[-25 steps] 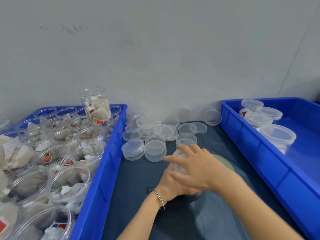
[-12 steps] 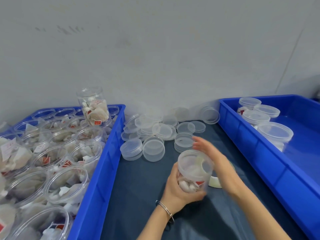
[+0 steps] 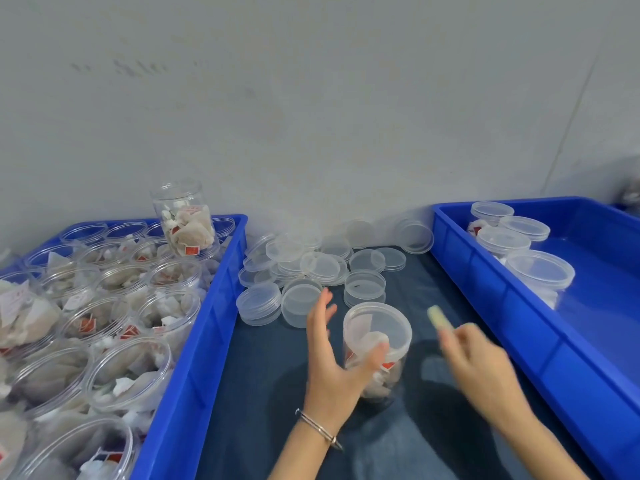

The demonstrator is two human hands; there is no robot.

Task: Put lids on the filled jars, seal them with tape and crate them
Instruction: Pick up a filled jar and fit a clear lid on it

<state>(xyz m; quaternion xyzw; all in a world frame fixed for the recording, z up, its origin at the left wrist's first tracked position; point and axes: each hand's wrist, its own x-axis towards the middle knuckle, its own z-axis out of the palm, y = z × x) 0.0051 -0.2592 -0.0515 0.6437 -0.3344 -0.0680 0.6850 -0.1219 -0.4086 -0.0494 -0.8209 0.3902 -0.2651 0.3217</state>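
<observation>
Jar now lidded; right hand lifted, perhaps holding tape.

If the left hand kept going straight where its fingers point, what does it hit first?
Probably the loose clear lids just beyond the left hand's fingertips, though depth is hard to judge; the lidded jar stays beside its thumb.

A plain grey wall rises behind a dark blue-grey tabletop.

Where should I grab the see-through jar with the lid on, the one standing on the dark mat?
Probably the round side wall of the clear lidded plastic jar, below its wider lid. It stands upright, so wrap your hand round it from the left, where the left hand already is.
</observation>
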